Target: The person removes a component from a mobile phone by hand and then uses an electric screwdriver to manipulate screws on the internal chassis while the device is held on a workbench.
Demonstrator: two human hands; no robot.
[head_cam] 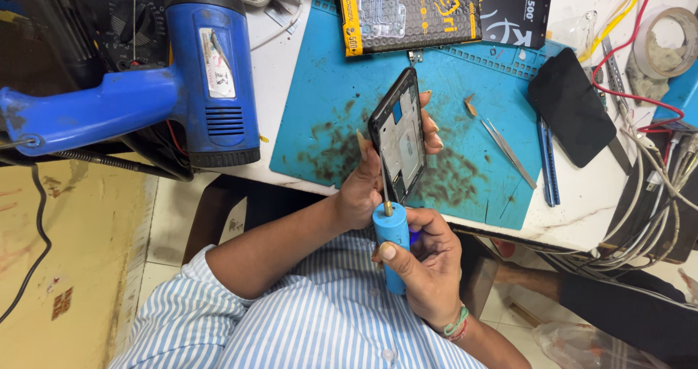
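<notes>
My left hand [361,187] grips an opened black phone frame [398,133] upright by its edges, over the front edge of a blue work mat [327,71]. My right hand [429,263] is wrapped around a short blue cylindrical tool [391,231] with a brass tip. The tip touches the phone frame's lower edge. Both hands sit close together just off the table's front edge, above my striped shirt.
A blue heat gun [196,78] lies at the left of the white table. On the mat lie tweezers [507,151] and a blue tool [549,169]. A black phone panel [571,107], packaged parts [407,13], a tape roll [665,42] and tangled wires [654,194] crowd the right.
</notes>
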